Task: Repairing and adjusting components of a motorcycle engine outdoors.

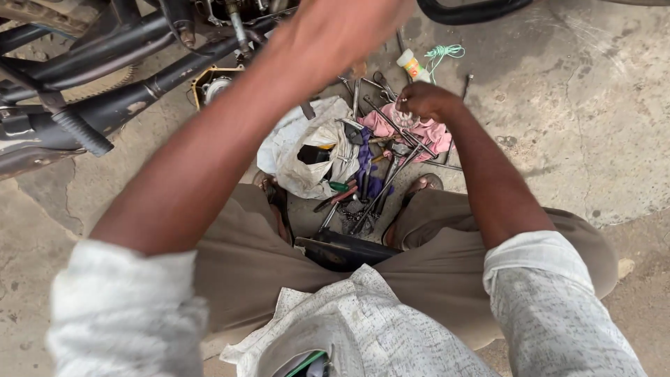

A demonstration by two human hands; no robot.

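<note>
My left hand (pixel 352 24) is stretched far forward and up to the underside of a motorcycle engine (pixel 241 17). It is blurred, and what it holds is hidden. My right hand (pixel 427 101) is lowered onto a heap of metal tools (pixel 380 185), just above a pink rag (pixel 427 132). Its fingers curl downward with the back of the hand toward me, so their grip stays hidden. Long spanners and rods (pixel 391 122) lie crossed under and beside this hand.
A black motorcycle frame and exhaust pipe (pixel 105 105) fill the upper left. A crumpled white plastic bag (pixel 314 150) lies left of the tools. A small white bottle (pixel 412 66) and green string (pixel 443 52) lie beyond on cracked concrete (pixel 586 126). My knees flank a dark tray (pixel 345 250).
</note>
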